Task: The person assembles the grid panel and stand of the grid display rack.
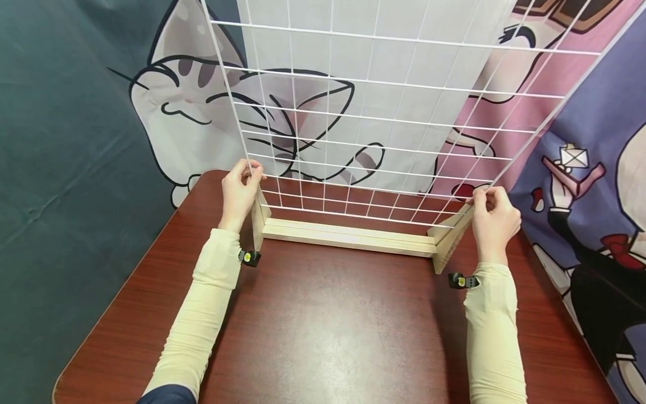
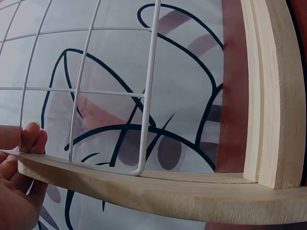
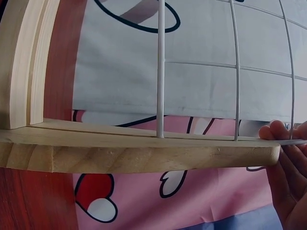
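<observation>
A white wire grid panel [image 1: 418, 40] stands upright in a pale wooden stand. The stand has a left side board [image 1: 258, 221], a right side board [image 1: 448, 245] and a crossbar [image 1: 348, 237] between them. My left hand [image 1: 239, 193] pinches the panel's left edge wire at the tip of the left board. At the other side, my right hand [image 1: 495, 216] pinches the right edge wire near the right board's tip. Both wrist views show the panel's lower end along the inner grooves of the boards, with a gap between its bottom wire and the crossbar.
The stand rests on a reddish-brown wooden table [image 1: 323, 331]. Behind it hangs a cartoon-printed cloth [image 1: 171, 123], with a green-grey part at left and pink and purple parts at right. The panel extends beyond the top of the head view.
</observation>
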Demonstrator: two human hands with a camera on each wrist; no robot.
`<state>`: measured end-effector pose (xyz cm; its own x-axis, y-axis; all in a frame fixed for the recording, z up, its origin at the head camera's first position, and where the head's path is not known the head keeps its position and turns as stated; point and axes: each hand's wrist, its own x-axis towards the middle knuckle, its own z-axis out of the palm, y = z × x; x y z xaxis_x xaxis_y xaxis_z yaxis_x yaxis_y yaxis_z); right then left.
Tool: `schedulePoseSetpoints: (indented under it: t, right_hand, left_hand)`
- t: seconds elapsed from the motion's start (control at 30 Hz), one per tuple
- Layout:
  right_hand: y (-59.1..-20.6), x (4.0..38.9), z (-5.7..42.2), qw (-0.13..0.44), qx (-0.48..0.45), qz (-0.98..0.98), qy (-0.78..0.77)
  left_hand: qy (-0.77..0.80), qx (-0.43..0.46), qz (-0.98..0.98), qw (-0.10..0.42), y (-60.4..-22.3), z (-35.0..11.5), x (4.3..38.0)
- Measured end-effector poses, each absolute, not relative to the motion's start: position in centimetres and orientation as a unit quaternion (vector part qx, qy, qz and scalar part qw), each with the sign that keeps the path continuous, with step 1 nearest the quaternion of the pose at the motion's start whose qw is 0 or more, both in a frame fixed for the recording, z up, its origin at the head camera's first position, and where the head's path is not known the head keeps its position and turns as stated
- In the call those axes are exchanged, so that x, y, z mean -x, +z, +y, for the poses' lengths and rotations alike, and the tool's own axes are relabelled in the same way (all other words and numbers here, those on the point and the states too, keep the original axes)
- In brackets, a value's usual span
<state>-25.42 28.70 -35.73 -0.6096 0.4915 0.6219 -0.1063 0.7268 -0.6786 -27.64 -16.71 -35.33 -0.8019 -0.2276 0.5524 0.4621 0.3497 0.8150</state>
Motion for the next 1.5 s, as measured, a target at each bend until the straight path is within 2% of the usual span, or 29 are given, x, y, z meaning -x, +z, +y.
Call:
schedulePoseSetpoints:
  t: [0.47,0.93,1.27,1.5]
  right_hand:
    - [-35.8,25.7,29.2,0.433,0.109,-0.822,0.353]
    - [-34.2,24.8,28.8,0.374,0.132,-0.815,0.422]
    - [-33.8,24.7,28.9,0.352,0.165,-0.825,0.411]
    - [-33.5,24.5,28.8,0.354,0.185,-0.833,0.383]
  left_hand:
    - [-0.564,0.065,-0.763,0.309,-35.6,-16.4,27.9]
    - [-0.573,0.049,-0.759,0.307,-35.5,-16.5,27.8]
    - [-0.571,0.045,-0.763,0.301,-37.9,-17.4,30.2]
    - [-0.561,0.055,-0.767,0.306,-38.5,-17.9,30.5]
